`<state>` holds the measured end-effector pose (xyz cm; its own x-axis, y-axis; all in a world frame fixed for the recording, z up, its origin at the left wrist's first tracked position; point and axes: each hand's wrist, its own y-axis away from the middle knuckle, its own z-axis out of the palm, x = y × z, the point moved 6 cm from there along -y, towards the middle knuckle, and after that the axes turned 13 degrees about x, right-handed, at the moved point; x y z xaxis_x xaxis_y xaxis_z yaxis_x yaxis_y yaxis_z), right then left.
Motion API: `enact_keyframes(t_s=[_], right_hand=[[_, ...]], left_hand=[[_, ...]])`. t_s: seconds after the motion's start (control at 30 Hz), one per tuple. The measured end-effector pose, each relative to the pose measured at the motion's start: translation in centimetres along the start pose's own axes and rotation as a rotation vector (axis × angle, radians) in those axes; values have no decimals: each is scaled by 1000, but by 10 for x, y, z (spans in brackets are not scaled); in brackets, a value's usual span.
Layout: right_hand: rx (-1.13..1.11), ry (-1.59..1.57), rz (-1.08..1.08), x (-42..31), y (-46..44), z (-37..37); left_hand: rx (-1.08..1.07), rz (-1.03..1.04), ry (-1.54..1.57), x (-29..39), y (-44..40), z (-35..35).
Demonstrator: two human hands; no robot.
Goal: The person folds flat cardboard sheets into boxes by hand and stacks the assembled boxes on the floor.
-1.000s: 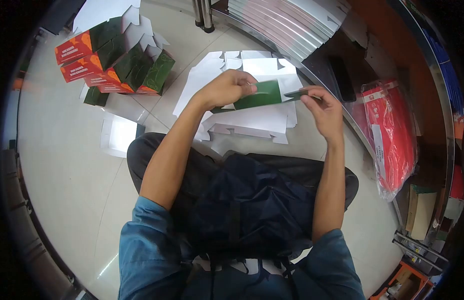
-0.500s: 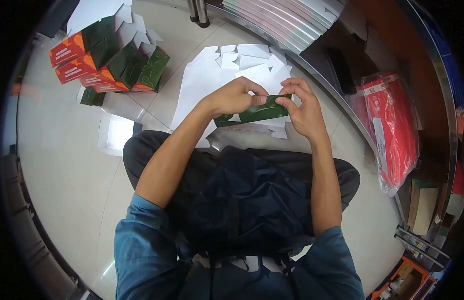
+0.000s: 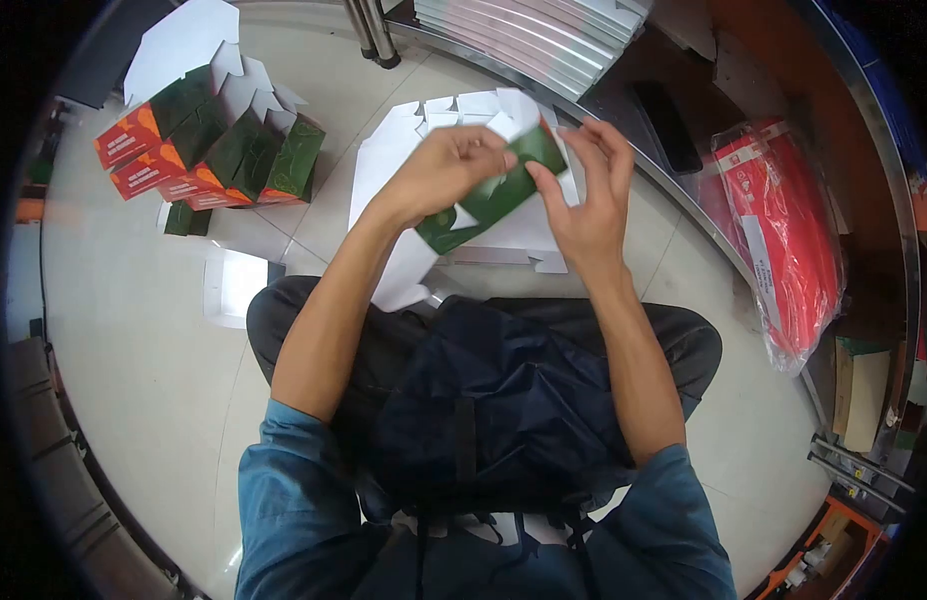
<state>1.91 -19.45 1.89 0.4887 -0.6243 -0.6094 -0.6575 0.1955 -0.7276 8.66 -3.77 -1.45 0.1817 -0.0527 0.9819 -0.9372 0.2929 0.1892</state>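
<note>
A partly folded green cardboard box (image 3: 502,204) with white flaps is held tilted above flat white cardboard blanks (image 3: 379,185) on the floor. My left hand (image 3: 446,172) is closed with curled fingers at the box's upper left edge, its thumb against the cardboard. At the right end, my right hand (image 3: 596,200) grips the box, thumb on the near face and fingers round the far side. The far side of the box is hidden from me.
Folded red and green boxes (image 3: 204,150) are stacked at the upper left, near an open white box (image 3: 242,285). To the right, a metal shelf holds stacked sheets (image 3: 534,35), a dark phone-like object (image 3: 668,125) and a plastic-wrapped red package (image 3: 779,240).
The green box has turned from nearly level to slanting, its right end raised. My left hand has moved up and left along it, and the right fingers have spread more.
</note>
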Motion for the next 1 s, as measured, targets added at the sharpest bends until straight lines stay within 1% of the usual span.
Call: enact_keyframes(t_s=[0.03,0.07,0.1,0.17,0.27,0.33,0.47,0.57,0.67,0.73,0.87,0.97,1.0], right_hand=[[79,13,-88,-8,3,-1],[-16,-28,-150,-15,10,6],[-68,-44,-169,-23,13,11],[-177,-75,-206,-39,16,22],[-170,-104,-196,-28,13,22],[-174,-200,-169,-25,8,17],[-66,-178,-78,-28,2,9],[-89,-218,-110,-24,5,11],[-186,-284,-47,-23,9,16],[-107,-223,-68,-19,8,15],[-3,-118,-83,-11,11,12],[67,-117,-27,6,16,9],[85,-137,-5,8,17,8]], left_hand=[[63,68,34,8,-3,-3],[99,81,272,15,-5,-7],[159,132,401,23,-9,-11],[195,212,492,34,-6,-16],[217,179,589,27,-2,-16],[227,228,484,23,-7,-20],[199,260,370,24,3,-8],[181,280,336,24,8,-4],[204,317,278,25,7,-9],[224,304,259,25,11,-6],[162,384,285,14,14,9],[150,361,315,8,16,16],[151,400,269,10,18,17]])
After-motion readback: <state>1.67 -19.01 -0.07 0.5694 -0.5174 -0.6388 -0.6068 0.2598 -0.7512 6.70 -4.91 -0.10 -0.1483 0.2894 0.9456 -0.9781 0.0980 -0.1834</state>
